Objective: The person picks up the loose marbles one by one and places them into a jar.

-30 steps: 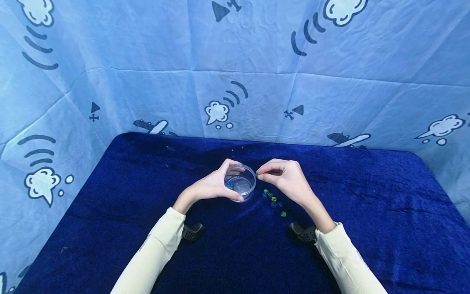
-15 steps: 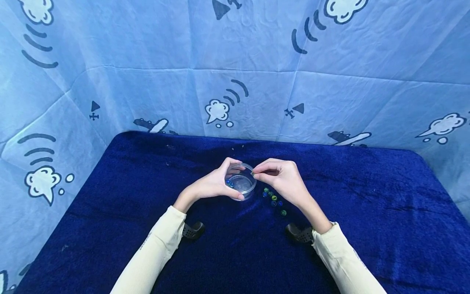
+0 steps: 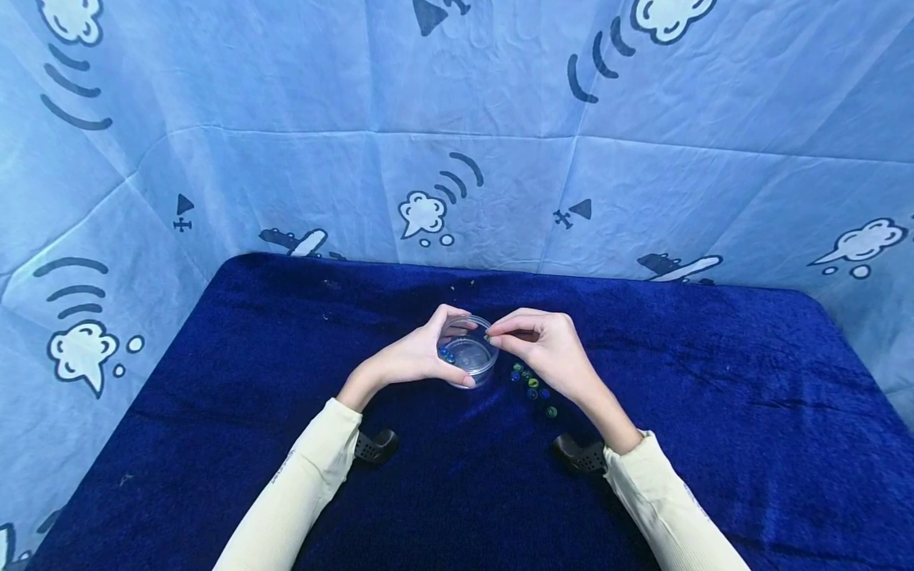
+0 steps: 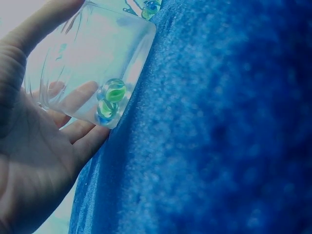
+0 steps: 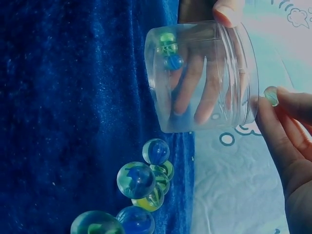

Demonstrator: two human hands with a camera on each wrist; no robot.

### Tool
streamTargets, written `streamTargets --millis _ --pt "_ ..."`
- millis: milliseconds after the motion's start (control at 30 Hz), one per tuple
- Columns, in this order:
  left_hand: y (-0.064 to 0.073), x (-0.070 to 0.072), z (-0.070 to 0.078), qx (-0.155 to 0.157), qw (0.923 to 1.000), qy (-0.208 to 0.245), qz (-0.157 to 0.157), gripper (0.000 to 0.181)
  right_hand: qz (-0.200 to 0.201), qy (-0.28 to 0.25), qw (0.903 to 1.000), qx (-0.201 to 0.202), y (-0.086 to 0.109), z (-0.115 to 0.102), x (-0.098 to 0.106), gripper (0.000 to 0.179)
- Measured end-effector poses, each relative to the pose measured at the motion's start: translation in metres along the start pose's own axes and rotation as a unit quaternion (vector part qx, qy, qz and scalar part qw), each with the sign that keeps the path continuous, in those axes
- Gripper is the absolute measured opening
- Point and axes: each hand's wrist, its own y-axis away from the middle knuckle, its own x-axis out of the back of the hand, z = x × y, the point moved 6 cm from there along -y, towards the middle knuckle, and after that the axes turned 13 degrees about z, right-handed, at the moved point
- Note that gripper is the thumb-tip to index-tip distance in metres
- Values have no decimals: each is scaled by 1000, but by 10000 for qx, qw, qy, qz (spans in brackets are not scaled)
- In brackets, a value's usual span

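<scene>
My left hand (image 3: 410,357) grips a clear plastic jar (image 3: 473,361) from its left side, thumb in front and fingers behind. The jar has no lid on, and its mouth faces up. A few blue and green glass marbles (image 4: 112,95) lie at its bottom, on the side by my left palm. Between thumb and fingertips my right hand (image 3: 539,337) pinches one small greenish marble (image 5: 271,96). Those fingertips are right at the jar's rim on its right side. Just right of the jar, several loose marbles (image 3: 532,384) lie on the cloth in a short line.
A dark blue plush cloth (image 3: 457,492) covers the table. Behind it hangs a light blue printed backdrop (image 3: 321,182). Black wrist mounts (image 3: 376,448) stick out from both cream sleeves. A few tiny specks lie near the cloth's back edge.
My right hand has moved left with the marble, from beside the jar to its rim. The left hand and the jar stay nearly in place.
</scene>
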Motion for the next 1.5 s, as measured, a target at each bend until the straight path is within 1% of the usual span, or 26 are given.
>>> streamTargets --millis 133,1067,1500 --pt "0 0 0 16 10000 12 2 91 -10 11 10000 67 0 0 0 8" --pt "0 -1 -1 -34 10000 27 13 92 -40 65 10000 35 1 -1 -1 7" --pt "0 -1 -1 7 10000 40 -1 90 -39 48 9999 82 0 -1 -1 7"
